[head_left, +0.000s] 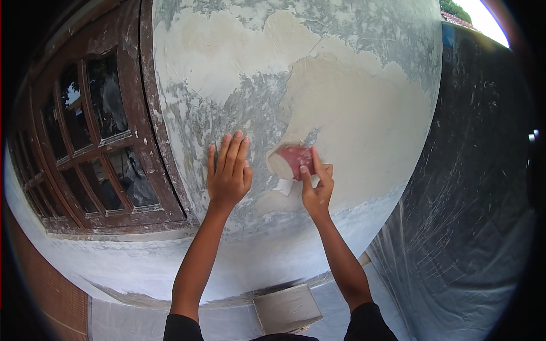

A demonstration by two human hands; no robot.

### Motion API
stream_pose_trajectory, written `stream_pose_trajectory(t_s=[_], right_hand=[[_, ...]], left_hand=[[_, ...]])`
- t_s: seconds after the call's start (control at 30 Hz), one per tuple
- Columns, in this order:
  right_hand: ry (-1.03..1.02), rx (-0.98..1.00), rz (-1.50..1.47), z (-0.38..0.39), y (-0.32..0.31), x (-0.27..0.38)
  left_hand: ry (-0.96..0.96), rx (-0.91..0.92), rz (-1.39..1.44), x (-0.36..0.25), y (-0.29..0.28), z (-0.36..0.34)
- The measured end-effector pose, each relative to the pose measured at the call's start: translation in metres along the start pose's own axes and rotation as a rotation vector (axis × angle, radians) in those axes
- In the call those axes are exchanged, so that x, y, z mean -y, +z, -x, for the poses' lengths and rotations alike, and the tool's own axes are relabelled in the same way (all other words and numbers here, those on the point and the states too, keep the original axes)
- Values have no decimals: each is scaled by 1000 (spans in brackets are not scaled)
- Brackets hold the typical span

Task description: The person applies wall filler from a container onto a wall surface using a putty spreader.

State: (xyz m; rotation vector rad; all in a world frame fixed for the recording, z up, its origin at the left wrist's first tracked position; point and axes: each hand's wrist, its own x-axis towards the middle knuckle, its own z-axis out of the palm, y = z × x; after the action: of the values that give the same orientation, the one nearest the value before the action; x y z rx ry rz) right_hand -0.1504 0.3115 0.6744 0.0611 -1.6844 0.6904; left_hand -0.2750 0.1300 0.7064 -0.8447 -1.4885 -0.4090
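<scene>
My right hand [319, 190] grips a red putty spreader [299, 159], thumb on its near face and fingers at its right edge. A mound of beige putty [279, 166] sits at the spreader's left side, close against the wall [250, 102]. Whether the blade's edge touches the wall I cannot tell. My left hand [229, 173] lies against the grey, patchy wall left of the spreader, fingers stretched out, holding nothing. Smooth beige putty [358, 108] covers a broad area above and to the right of the spreader.
A brown wooden window [128, 148] with glass panes and white smears stands at the left. Below, a rectangular container [287, 308] with a beige surface rests on pale sheeting [222, 324]. Dark, splattered plastic sheeting [466, 238] hangs at the right.
</scene>
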Motion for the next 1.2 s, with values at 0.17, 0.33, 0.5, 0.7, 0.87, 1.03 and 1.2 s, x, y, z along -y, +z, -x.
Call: stream_pose_trajectory(t_s=[0.17,0.33,0.5,0.7,0.87,1.03,1.2], right_hand=[[272,-334,-386,-5,6,-1],[314,-190,-159,4,6,1],[206,-213,-221,14,12,1],[359,-522,-667,-6,6,14],[122,-35,-88,20,3,-7],[331,-397,-527,5,7,-6],[276,-134,-137,14,0,-6]], left_hand=[[0,4,3,-1,-1,1],[0,-13,2,-1,0,0],[-2,1,2,0,-1,1],[-3,2,-1,0,0,2],[-4,0,5,0,0,2],[-2,9,10,0,-1,1],[-3,-5,7,1,-1,0]])
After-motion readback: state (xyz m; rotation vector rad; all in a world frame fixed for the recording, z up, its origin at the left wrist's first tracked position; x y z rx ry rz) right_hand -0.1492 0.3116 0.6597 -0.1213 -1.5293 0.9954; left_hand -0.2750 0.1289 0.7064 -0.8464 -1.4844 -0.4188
